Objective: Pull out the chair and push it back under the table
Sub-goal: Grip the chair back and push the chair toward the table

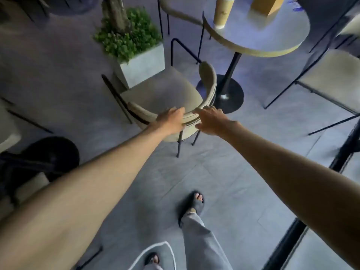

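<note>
Reaching forward with both bare arms, a person takes hold of a beige upholstered chair with thin black metal legs (pixel 163 94) by its curved backrest. It stands clear of the round grey desk with a pale wooden edge (pixel 272 38), its seat beside the desk's black disc base (pixel 229 94) and just near of a square grey planter holding a green leafy shrub (pixel 140 61), far left. Bare grey floor tiles (pixel 224 172) lie open between the chair and the person's sandalled foot (pixel 194 201).

Left hand (pixel 172 121) wraps the backrest rim, its fingers (pixel 179 111) curled over the top edge. Right hand (pixel 211 119) lies just beside it, fingers (pixel 202 110) spread and touching the same rim, thumb below; whether it grips firmly cannot be told.

On the desk stand a tall tan paper cup (pixel 223 11) and a yellow-brown box (pixel 266 5); their contents are not visible. A second beige seat (pixel 331 75) stands at right.
</note>
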